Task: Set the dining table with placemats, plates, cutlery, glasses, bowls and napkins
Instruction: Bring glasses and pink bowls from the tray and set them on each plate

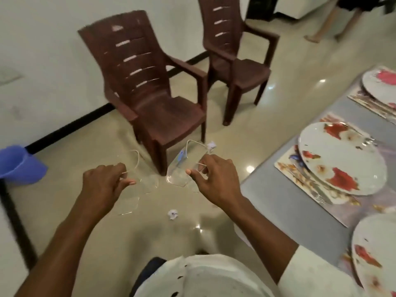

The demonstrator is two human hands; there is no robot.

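My left hand grips a clear drinking glass by its rim, held out over the floor. In my right hand is a second clear glass with a small blue label, fingers curled round its side. The grey dining table is at the right. On it lie floral placemats, each under a white plate with red flowers. A fork lies by the near edge of the middle plate. Two more plates show at the far right and near right.
Two brown plastic armchairs stand on the tiled floor ahead, by the white wall. A blue plastic tub sits at the left. Scraps of paper lie on the floor. Another person's legs are at the top right.
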